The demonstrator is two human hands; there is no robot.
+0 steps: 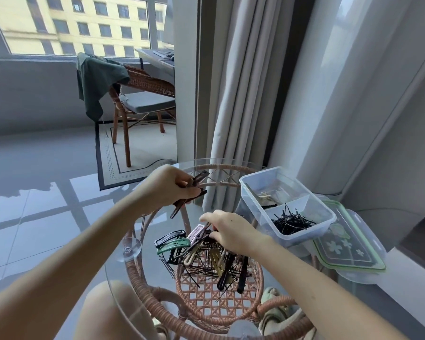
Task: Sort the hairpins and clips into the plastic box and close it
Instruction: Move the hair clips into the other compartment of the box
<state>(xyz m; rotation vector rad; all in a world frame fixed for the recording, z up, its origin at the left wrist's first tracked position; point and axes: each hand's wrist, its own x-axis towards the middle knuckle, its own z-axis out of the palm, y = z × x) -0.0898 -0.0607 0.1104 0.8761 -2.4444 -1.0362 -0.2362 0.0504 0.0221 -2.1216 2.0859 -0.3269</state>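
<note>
Plastic box (329,218) holds black hairpins (292,220); left grip (172,185) pinches brown clips (194,185), right grip (227,231) unclear.

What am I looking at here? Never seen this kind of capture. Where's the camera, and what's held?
No robot: one head-worn wide-angle camera looks down at a person's two bare hands. They work over a round glass-topped rattan table. On it lies a mixed pile of coloured hair clips and black hairpins, a clear divided plastic box partly filled, and its green-rimmed lid beside it. The left hand holds several dark brown clips; the right hand picks at the pile.
</note>
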